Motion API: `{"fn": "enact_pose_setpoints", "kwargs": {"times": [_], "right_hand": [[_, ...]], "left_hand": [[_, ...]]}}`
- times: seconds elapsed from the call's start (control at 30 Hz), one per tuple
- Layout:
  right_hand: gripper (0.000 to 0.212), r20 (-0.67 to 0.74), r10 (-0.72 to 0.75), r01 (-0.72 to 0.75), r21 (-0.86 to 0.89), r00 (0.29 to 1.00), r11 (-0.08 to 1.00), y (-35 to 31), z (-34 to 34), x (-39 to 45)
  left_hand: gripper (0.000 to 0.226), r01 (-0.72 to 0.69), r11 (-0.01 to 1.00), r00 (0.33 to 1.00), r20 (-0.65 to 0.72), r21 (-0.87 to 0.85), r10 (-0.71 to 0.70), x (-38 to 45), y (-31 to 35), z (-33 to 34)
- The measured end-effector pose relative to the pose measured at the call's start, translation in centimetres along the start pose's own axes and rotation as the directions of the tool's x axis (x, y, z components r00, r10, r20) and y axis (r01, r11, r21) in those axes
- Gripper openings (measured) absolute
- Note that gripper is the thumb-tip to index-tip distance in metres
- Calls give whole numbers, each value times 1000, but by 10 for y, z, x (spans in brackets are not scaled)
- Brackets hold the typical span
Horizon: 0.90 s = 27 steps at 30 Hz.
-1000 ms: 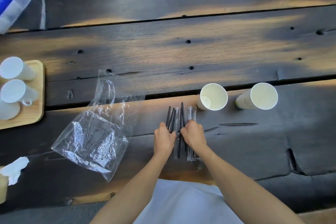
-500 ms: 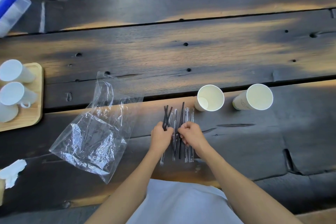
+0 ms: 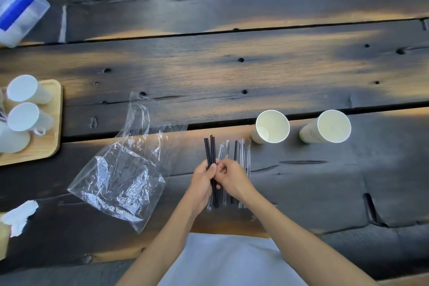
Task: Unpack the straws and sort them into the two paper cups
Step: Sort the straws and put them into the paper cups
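A few black straws (image 3: pixel 209 149) are bunched in my left hand (image 3: pixel 202 181), their tips pointing away from me. My right hand (image 3: pixel 232 177) pinches the same bunch from the right side. More straws lie flat on the dark wooden table (image 3: pixel 232 72) just right of the hands: clear wrapped ones (image 3: pixel 243 150) and one black one (image 3: pixel 235 149). Two white paper cups stand beyond them, the near cup (image 3: pixel 271 126) and the far-right cup (image 3: pixel 329 126), both with nothing visible inside.
A crumpled clear plastic bag (image 3: pixel 120 169) lies left of my hands. A wooden tray (image 3: pixel 50 146) with white cups sits at the left edge. A translucent box with a blue stripe (image 3: pixel 18 7) is at the top left, and white tissue (image 3: pixel 19 216) at the lower left.
My hands went from pressing flat on the spread straws to gathering the black ones. The left hand lifted a bunch, and the right hand closed in onto it.
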State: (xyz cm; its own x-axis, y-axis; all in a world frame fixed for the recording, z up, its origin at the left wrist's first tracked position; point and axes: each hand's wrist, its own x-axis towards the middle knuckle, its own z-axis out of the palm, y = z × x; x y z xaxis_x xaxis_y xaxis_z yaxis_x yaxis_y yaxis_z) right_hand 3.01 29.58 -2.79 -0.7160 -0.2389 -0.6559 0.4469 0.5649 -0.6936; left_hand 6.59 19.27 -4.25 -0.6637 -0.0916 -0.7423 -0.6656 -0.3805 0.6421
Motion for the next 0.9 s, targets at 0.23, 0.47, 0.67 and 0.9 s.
{"fn": "enact_pose_setpoints", "kwargs": {"times": [0.23, 0.47, 0.67, 0.9], "right_hand": [[21, -295, 74, -207, -450, 953, 869, 20, -9, 11], [27, -233, 180, -261, -393, 956, 882, 16, -8, 21], [19, 75, 44, -36, -113, 996, 993, 0, -10, 8], [20, 62, -95, 110, -313, 994, 943, -3, -7, -6]], "left_hand": [[21, 64, 996, 990, -123, -59, -71, 9, 3, -9], [22, 93, 995, 991, -89, -43, -97, 8, 3, -9], [20, 141, 989, 990, 5, 38, -141, 3, 5, -12], [23, 102, 987, 988, 104, 127, -115, -19, 8, -8]]}}
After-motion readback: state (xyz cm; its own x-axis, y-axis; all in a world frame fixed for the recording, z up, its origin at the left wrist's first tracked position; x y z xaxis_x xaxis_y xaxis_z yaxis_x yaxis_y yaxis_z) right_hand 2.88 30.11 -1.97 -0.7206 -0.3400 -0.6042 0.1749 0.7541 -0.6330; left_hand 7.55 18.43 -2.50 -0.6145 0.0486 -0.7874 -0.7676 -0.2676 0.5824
